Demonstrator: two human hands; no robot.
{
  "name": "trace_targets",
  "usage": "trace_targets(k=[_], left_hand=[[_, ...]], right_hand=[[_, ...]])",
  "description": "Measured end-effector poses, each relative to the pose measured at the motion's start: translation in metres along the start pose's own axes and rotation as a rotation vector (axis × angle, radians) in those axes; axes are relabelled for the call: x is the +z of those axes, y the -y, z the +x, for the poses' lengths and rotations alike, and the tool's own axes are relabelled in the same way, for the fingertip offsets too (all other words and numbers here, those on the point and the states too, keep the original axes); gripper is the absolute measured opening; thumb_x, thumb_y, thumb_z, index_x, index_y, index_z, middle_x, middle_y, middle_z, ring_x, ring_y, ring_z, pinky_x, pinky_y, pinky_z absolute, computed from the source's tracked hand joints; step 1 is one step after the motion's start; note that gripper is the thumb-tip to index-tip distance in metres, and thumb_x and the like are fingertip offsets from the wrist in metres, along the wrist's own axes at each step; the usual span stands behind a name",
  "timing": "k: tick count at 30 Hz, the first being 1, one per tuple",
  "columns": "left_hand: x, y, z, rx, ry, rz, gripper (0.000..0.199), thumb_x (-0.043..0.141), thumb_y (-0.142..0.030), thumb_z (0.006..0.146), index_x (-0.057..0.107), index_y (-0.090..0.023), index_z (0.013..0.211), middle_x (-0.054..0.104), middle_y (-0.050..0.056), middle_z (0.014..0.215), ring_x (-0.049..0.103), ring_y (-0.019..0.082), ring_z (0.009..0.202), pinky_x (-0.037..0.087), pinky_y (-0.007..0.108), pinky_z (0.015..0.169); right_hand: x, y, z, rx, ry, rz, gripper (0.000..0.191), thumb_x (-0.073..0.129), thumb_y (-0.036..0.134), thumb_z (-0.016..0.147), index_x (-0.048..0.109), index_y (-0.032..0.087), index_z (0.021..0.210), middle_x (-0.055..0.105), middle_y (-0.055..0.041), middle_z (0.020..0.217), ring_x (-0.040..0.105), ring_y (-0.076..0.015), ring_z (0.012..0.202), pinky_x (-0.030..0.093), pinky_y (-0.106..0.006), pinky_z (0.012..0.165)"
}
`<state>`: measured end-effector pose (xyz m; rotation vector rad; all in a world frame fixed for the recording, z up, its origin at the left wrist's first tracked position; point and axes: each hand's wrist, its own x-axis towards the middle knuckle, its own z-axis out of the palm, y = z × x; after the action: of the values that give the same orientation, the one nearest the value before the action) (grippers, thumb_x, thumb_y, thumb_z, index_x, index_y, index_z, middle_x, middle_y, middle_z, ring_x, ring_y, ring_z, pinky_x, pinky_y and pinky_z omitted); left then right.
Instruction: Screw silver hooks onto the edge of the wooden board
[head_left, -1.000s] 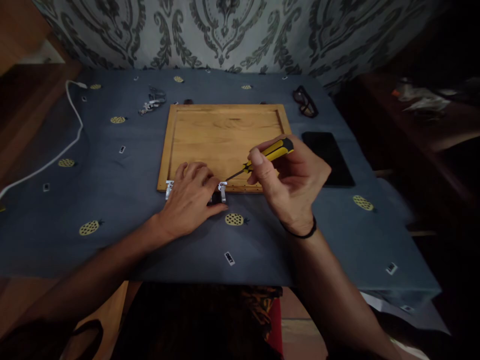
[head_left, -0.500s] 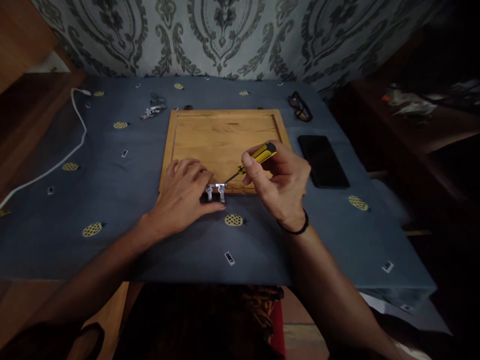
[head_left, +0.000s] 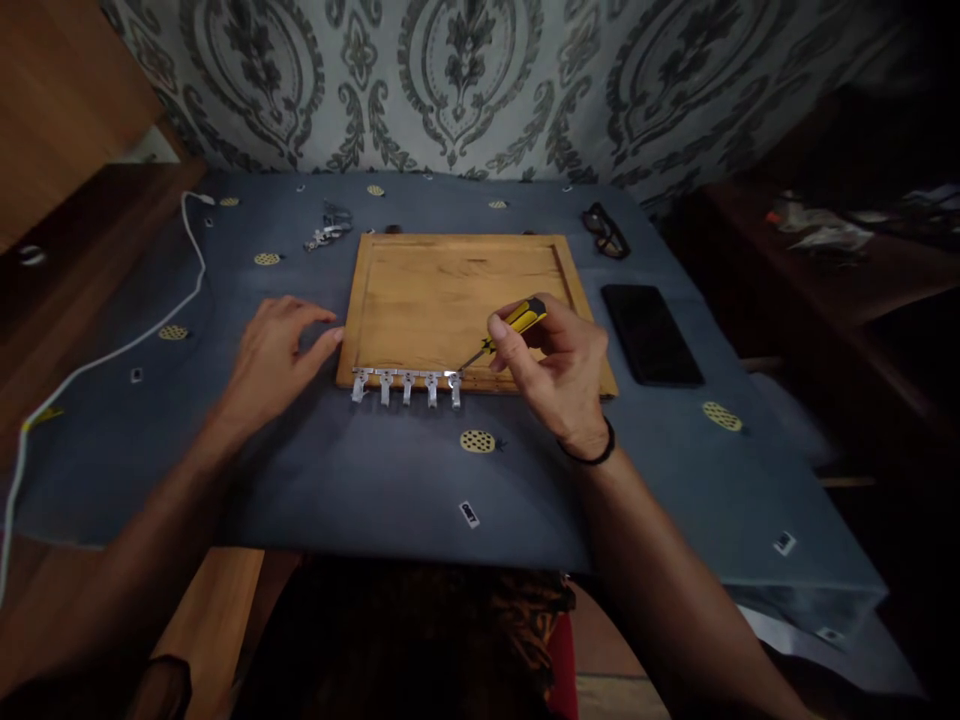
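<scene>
A wooden board (head_left: pixel 457 300) with a raised rim lies flat in front of me. Along the left part of its near edge sits a metal strip with several silver clips (head_left: pixel 407 386) hanging over the edge. My right hand (head_left: pixel 561 365) grips a yellow and black screwdriver (head_left: pixel 525 316), tilted so that its tip meets or nearly meets the rightmost clip. Just left of the board, my left hand (head_left: pixel 274 350) holds nothing. Its thumb and fingers are apart, the fingertips close to the board's left edge.
More silver metal pieces (head_left: pixel 328 228) rest beyond the board's far left corner. To the right lie a black phone (head_left: pixel 651 334) and dark-framed glasses (head_left: pixel 606 232). A white cable (head_left: pixel 193 240) runs along the left of the blue tablecloth (head_left: pixel 360 480).
My left hand has let go of the metal strip and moved left off the board, uncovering the row of clips. The right hand keeps the screwdriver at the rightmost clip. The view has shifted slightly.
</scene>
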<state>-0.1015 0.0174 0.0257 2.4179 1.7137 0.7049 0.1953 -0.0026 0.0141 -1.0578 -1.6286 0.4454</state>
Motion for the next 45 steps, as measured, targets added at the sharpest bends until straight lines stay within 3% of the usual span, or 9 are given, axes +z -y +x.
trace_targets(k=[3, 7, 11, 16, 25, 34, 45], left_hand=[[0.005, 0.002, -0.006, -0.007, -0.043, -0.069, 0.026, 0.058, -0.041, 0.098, 0.073, -0.022, 0.106, 0.074, 0.007, 0.107, 0.066, 0.028, 0.105, 0.053, 0.047, 0.099], [0.024, -0.024, -0.013, 0.171, -0.090, -0.133, 0.028, 0.066, -0.047, 0.096, 0.072, -0.023, 0.111, 0.073, 0.008, 0.112, 0.062, 0.030, 0.120, 0.049, 0.049, 0.107], [0.041, -0.061, -0.012, 0.349, 0.005, -0.078, 0.048, 0.080, -0.057, 0.085, 0.071, -0.018, 0.112, 0.069, 0.011, 0.120, 0.056, 0.034, 0.128, 0.044, 0.053, 0.111], [0.049, -0.083, -0.003, 0.379, 0.133, 0.003, 0.055, 0.082, -0.058, 0.083, 0.070, -0.016, 0.116, 0.066, 0.014, 0.127, 0.052, 0.036, 0.131, 0.041, 0.055, 0.113], [0.056, -0.091, -0.001, 0.344, 0.225, 0.040, 0.053, 0.084, -0.054, 0.082, 0.073, -0.013, 0.115, 0.066, 0.016, 0.130, 0.049, 0.039, 0.135, 0.036, 0.060, 0.117], [0.060, -0.087, -0.002, 0.368, 0.194, 0.019, 0.040, 0.081, -0.047, 0.087, 0.074, -0.015, 0.110, 0.067, 0.014, 0.125, 0.053, 0.036, 0.127, 0.043, 0.055, 0.109], [0.063, -0.086, -0.002, 0.352, 0.178, -0.018, 0.037, 0.083, -0.045, 0.086, 0.073, -0.016, 0.106, 0.067, 0.012, 0.120, 0.055, 0.034, 0.121, 0.044, 0.050, 0.105]], right_hand=[[0.001, -0.001, 0.000, -0.006, 0.004, -0.003, 0.019, 0.066, 0.035, 0.096, 0.063, 0.023, 0.082, 0.059, 0.0021, 0.071, 0.056, -0.0118, 0.059, 0.046, -0.029, 0.055], [0.001, -0.002, 0.000, -0.024, -0.004, 0.009, 0.021, 0.069, 0.038, 0.095, 0.063, 0.025, 0.080, 0.059, 0.0015, 0.069, 0.055, -0.0123, 0.058, 0.045, -0.029, 0.054], [0.001, -0.002, 0.000, 0.002, 0.007, 0.006, 0.021, 0.069, 0.039, 0.095, 0.063, 0.025, 0.081, 0.059, 0.0016, 0.071, 0.055, -0.0122, 0.058, 0.045, -0.030, 0.054], [0.000, -0.001, 0.000, 0.017, 0.028, 0.017, 0.021, 0.068, 0.040, 0.096, 0.063, 0.024, 0.083, 0.058, 0.0021, 0.071, 0.054, -0.0123, 0.059, 0.044, -0.030, 0.055], [0.001, -0.001, 0.000, -0.006, 0.029, 0.031, 0.023, 0.071, 0.041, 0.095, 0.064, 0.022, 0.084, 0.057, 0.0027, 0.071, 0.054, -0.0122, 0.058, 0.044, -0.030, 0.056], [-0.001, 0.005, -0.001, 0.008, -0.028, 0.068, 0.015, 0.067, 0.032, 0.097, 0.064, 0.024, 0.084, 0.059, 0.0022, 0.073, 0.057, -0.0122, 0.057, 0.047, -0.030, 0.054], [-0.001, 0.012, 0.000, 0.081, -0.022, 0.125, 0.034, 0.072, 0.055, 0.091, 0.061, 0.025, 0.080, 0.057, 0.0027, 0.068, 0.056, -0.0120, 0.052, 0.044, -0.030, 0.049]])
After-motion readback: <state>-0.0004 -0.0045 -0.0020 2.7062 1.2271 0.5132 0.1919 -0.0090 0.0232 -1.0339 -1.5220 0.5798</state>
